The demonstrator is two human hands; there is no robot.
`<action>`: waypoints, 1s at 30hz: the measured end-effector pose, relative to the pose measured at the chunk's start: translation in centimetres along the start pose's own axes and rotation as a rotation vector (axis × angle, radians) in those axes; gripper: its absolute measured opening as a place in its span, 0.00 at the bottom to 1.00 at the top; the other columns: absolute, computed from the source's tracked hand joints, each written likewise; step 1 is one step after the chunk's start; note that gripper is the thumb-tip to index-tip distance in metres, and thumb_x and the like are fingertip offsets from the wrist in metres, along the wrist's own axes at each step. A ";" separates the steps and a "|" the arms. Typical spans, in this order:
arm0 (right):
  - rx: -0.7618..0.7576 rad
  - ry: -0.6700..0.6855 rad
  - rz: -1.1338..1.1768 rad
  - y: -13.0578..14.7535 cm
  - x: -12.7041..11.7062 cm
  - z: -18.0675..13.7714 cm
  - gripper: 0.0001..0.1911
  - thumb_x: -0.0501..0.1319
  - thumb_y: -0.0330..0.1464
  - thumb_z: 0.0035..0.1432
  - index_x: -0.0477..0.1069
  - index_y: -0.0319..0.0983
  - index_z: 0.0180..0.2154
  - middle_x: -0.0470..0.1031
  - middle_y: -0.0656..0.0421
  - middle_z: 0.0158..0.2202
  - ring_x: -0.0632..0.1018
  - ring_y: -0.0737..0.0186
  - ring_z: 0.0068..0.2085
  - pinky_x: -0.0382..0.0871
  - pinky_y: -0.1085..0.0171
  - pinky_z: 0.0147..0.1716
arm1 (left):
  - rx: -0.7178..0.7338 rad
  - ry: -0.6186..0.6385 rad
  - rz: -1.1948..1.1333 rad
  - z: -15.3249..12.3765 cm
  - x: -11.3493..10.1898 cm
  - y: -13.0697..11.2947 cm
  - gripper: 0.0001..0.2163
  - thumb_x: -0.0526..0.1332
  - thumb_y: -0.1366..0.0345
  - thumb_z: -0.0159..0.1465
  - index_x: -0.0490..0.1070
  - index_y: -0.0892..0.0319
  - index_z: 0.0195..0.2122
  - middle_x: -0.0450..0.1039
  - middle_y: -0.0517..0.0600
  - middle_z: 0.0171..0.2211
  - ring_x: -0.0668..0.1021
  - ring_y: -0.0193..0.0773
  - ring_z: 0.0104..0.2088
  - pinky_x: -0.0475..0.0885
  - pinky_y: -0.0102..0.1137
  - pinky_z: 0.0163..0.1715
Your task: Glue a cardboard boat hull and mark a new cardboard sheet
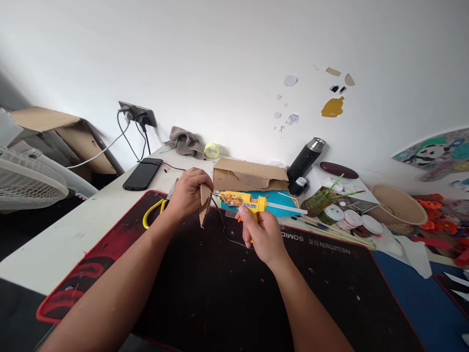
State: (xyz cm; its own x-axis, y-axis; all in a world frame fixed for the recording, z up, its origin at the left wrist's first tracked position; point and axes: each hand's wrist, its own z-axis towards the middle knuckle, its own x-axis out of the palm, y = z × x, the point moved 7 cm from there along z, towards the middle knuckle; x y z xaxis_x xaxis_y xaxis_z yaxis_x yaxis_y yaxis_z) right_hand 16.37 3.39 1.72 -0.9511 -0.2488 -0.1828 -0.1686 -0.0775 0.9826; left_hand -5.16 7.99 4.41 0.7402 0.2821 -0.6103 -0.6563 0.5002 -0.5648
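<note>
My left hand (187, 191) is closed around a small folded piece of brown cardboard (204, 205), held upright above the black desk mat (205, 293). My right hand (261, 233) grips a yellow hot glue gun (245, 201) by its handle, with the nozzle pointing left at the cardboard's edge. A clear glue stick (286, 209) pokes out of the gun's back to the right. The gun's black cord (224, 230) loops down onto the mat between my hands.
Yellow-handled scissors (156, 210) lie left of my left hand. A torn cardboard box (249, 175), a black flask (304, 157), paint pots (348, 220) and a paper bowl (397, 204) stand behind. A phone (142, 174) lies at back left, a fan (25, 178) at far left.
</note>
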 end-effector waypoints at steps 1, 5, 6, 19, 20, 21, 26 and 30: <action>0.001 0.001 -0.004 0.0 0.0 0.0 0.34 0.61 0.65 0.66 0.75 0.41 0.32 0.66 0.65 0.13 0.69 0.64 0.16 0.64 0.64 0.20 | 0.000 0.001 0.001 0.0 0.0 0.0 0.10 0.59 0.70 0.65 0.75 0.52 0.28 0.80 0.51 0.33 0.78 0.48 0.42 0.71 0.42 0.50; 0.008 0.003 -0.020 -0.1 0.2 -0.1 0.34 0.60 0.65 0.66 0.75 0.41 0.31 0.66 0.64 0.13 0.69 0.63 0.16 0.65 0.64 0.20 | 0.002 0.000 -0.004 0.0 0.1 -0.1 0.10 0.60 0.69 0.66 0.76 0.52 0.28 0.80 0.51 0.33 0.78 0.48 0.42 0.71 0.43 0.50; 0.008 0.002 -0.024 -0.1 0.2 -0.1 0.34 0.60 0.65 0.66 0.75 0.41 0.31 0.66 0.64 0.13 0.69 0.63 0.16 0.65 0.64 0.20 | 0.003 -0.002 -0.007 0.0 0.1 -0.2 0.10 0.60 0.69 0.66 0.75 0.52 0.28 0.80 0.51 0.33 0.78 0.48 0.42 0.71 0.43 0.50; 0.008 -0.003 -0.046 0.0 0.1 -0.1 0.34 0.60 0.66 0.66 0.73 0.41 0.32 0.65 0.65 0.13 0.69 0.64 0.16 0.64 0.64 0.20 | 0.006 -0.003 -0.003 0.0 0.1 -0.2 0.10 0.60 0.71 0.65 0.75 0.52 0.28 0.80 0.50 0.33 0.78 0.48 0.42 0.71 0.43 0.51; 0.008 -0.003 -0.050 0.0 0.1 -0.1 0.34 0.59 0.66 0.66 0.73 0.42 0.32 0.65 0.65 0.13 0.69 0.64 0.16 0.64 0.64 0.20 | 0.010 -0.002 -0.001 0.0 0.1 -0.2 0.10 0.60 0.71 0.65 0.75 0.52 0.28 0.80 0.50 0.33 0.78 0.48 0.42 0.71 0.44 0.51; 0.008 -0.001 -0.054 0.0 0.2 -0.1 0.34 0.59 0.66 0.67 0.73 0.42 0.31 0.65 0.65 0.13 0.69 0.64 0.16 0.64 0.64 0.20 | 0.013 -0.001 0.000 0.0 0.1 -0.2 0.10 0.60 0.71 0.65 0.75 0.52 0.28 0.80 0.51 0.33 0.78 0.48 0.42 0.71 0.44 0.51; 0.023 -0.005 -0.060 0.1 0.1 -0.1 0.34 0.60 0.66 0.66 0.73 0.41 0.31 0.65 0.65 0.14 0.69 0.64 0.16 0.65 0.65 0.20 | 0.016 -0.004 0.011 -0.1 0.0 -0.3 0.10 0.60 0.70 0.66 0.75 0.52 0.28 0.81 0.51 0.33 0.78 0.48 0.43 0.71 0.43 0.50; 0.047 -0.003 -0.064 0.0 0.0 -0.1 0.33 0.60 0.65 0.66 0.73 0.41 0.31 0.65 0.65 0.14 0.70 0.65 0.17 0.65 0.65 0.21 | 0.038 -0.018 0.011 -0.1 -0.1 -0.5 0.10 0.60 0.70 0.66 0.75 0.52 0.28 0.81 0.51 0.33 0.78 0.48 0.42 0.71 0.43 0.50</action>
State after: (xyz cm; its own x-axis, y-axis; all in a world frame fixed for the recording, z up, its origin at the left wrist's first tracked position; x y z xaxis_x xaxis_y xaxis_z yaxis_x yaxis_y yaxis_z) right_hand 16.36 3.24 1.74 -0.9388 -0.2419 -0.2454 -0.2411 -0.0476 0.9693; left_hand -4.92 7.64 4.67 0.7356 0.3025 -0.6061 -0.6588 0.5277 -0.5362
